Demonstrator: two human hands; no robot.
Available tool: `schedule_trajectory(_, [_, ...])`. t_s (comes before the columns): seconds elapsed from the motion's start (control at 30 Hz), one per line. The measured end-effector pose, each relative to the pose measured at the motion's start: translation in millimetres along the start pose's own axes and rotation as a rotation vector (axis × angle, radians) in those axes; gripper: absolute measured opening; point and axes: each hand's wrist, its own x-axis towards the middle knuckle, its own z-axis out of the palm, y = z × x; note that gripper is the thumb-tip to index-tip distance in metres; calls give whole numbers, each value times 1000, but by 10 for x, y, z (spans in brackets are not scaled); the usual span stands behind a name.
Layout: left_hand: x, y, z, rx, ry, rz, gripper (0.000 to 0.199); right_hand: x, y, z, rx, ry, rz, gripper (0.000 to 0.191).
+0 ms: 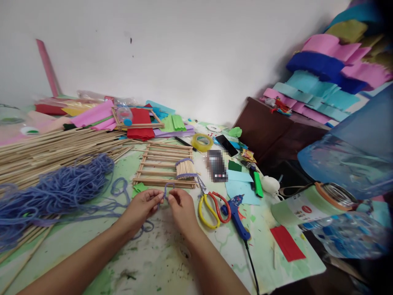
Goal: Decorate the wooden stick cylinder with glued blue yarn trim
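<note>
My left hand (149, 203) and my right hand (181, 206) face each other above the table, fingertips pinched on a purple cord (166, 189). A small loop of the cord rises between them. The cord trails left toward a large tangled purple bundle (76, 180). Just beyond my hands lies a frame of wooden sticks (159, 165). At its right end rests a small piece of short sticks edged with purple cord (186, 168). Scissors with one yellow and one red handle (209, 207) lie right of my right hand, their tips by the frame.
A blue glue gun (238, 215) with a black cable lies to the right, near a green-handled cutter (257, 184). Yellow tape (202, 142) and a phone (227, 145) sit farther back. Many long sticks (61, 143) fill the left. A green jar (302, 207) stands at the right edge.
</note>
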Motion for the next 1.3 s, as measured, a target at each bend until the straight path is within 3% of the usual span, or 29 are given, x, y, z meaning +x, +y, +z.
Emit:
schedule_trajectory(0.07, [5, -11, -9, 10, -5, 3, 39, -5, -2, 3, 9, -14, -21, 25])
schedule_trajectory(0.23, [26, -53, -40, 64, -48, 38, 36, 4, -34, 41, 83, -146, -17, 21])
schedule_trajectory(0.5, [22, -34, -35, 271, 0, 108, 36, 3, -39, -5, -73, -95, -37, 16])
schedule_trajectory(0.87, [21, -37, -55, 354, 8, 171, 32, 48, 4, 19, 79, -111, 99, 17])
schedule_trajectory(1.07, [-36, 51, -50, 668, -1, 388, 22, 26, 5, 28, -48, -49, 44, 15])
schedule_trajectory(1.3, [-73, 95, -99, 1111, -31, 604, 27, 18, 0, -5, -127, 31, -4, 17])
